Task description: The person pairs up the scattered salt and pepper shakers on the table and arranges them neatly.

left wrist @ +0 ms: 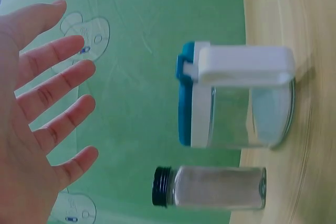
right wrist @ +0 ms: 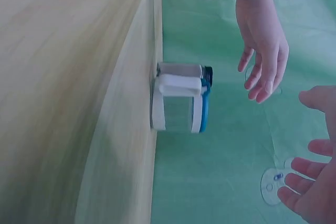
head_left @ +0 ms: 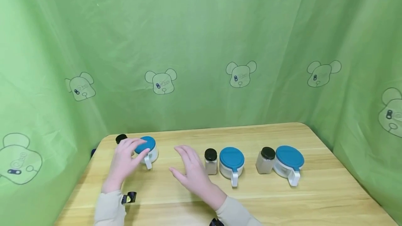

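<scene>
My left hand [head_left: 123, 163], fingers spread and slightly bent, hovers in front of the left jar with a blue lid [head_left: 150, 143] and a black-capped bottle [head_left: 121, 138], which it partly hides in the head view. The left wrist view shows this jar [left wrist: 236, 95] and bottle [left wrist: 220, 187] standing upright, apart from the fingers of my left hand [left wrist: 52, 87]. My right hand [head_left: 196, 175] is in the air left of the middle bottle [head_left: 211, 162], fingers spread, holding nothing. The right wrist view has both hands, my right [right wrist: 315, 166] and my left [right wrist: 264, 40], clear of the jar [right wrist: 178, 103].
A middle blue-lidded jar [head_left: 231, 159] stands beside the middle bottle. At the right are another bottle [head_left: 265, 160] and blue-lidded jar [head_left: 289, 159], close together. The wooden table [head_left: 267, 201] has green curtain [head_left: 201, 107] behind it and at both sides.
</scene>
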### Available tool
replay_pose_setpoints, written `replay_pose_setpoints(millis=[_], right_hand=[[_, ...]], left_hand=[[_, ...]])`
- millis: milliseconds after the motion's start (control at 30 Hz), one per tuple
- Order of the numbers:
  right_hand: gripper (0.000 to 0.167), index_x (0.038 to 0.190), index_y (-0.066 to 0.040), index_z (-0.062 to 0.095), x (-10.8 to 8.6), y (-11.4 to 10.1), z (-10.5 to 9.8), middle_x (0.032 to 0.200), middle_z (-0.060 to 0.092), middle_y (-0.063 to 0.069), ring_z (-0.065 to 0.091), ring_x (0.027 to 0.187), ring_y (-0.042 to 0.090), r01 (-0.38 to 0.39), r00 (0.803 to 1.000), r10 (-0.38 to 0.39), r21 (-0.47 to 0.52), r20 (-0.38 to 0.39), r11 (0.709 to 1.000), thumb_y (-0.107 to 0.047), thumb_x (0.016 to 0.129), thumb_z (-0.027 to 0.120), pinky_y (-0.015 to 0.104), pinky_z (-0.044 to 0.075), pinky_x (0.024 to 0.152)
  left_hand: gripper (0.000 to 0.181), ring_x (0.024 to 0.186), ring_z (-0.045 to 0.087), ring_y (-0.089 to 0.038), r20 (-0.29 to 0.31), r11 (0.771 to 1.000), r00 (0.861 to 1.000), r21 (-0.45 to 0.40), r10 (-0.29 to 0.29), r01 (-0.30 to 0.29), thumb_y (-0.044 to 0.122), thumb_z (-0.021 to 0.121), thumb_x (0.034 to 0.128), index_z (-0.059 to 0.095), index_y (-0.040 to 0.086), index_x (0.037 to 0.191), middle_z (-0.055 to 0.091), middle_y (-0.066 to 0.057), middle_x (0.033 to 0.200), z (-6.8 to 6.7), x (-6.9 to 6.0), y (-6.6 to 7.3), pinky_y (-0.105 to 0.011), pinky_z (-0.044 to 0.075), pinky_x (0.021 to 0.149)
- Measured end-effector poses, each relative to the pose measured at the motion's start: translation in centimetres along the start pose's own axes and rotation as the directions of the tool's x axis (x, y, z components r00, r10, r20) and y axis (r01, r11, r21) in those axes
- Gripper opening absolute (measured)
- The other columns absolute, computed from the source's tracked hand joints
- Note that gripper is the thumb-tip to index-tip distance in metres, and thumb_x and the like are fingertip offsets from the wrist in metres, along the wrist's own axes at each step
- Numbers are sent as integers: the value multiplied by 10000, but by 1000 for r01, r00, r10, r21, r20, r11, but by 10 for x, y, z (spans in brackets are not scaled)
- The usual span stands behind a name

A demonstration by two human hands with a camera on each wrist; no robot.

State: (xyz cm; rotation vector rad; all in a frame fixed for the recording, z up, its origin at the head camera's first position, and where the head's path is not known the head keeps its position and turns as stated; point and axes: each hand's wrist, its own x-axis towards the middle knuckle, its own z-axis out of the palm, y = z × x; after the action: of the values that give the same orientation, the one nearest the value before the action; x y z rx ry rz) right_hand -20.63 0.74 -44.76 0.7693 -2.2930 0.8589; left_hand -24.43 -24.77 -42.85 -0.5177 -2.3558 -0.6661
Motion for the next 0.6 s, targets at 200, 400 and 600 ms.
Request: replay_pose_setpoints(millis=[200, 400, 600], right_hand=[[685, 1430, -92, 423, 7, -9, 9, 1410, 492, 127, 455, 1331, 259, -88, 990, 77, 96, 116, 991, -365, 871, 710, 431, 413, 1120], [724, 1470, -118, 362, 15, -15, 16, 1474, 425, 118, 416, 1372, 261, -205, 962, 169, 158, 217, 966, -421, 893, 676, 437, 395, 1134], [758, 1472, -97, 354, 23, -15, 28, 1475, 419, 143, 423, 1366, 287, -267, 942, 218, 174, 254, 948, -417, 876, 695, 457, 392, 1133]], left_hand=[[342, 1129, 524, -337, -14, 999, 999, 1, -53, 53, 241, 789, 809, 707, 84, 1102, 692, -124, 1117, -8, -2, -10, -545, 361, 992], [350, 1171, 504, -381, -14, 993, 993, -4, -121, 121, 253, 764, 837, 683, 92, 1136, 658, -164, 1187, -13, -6, -22, -599, 325, 1020], [395, 1175, 494, -402, -8, 985, 985, 2, -174, 174, 263, 761, 840, 665, 71, 1171, 645, -185, 1212, -18, -11, -32, -570, 326, 1014]])
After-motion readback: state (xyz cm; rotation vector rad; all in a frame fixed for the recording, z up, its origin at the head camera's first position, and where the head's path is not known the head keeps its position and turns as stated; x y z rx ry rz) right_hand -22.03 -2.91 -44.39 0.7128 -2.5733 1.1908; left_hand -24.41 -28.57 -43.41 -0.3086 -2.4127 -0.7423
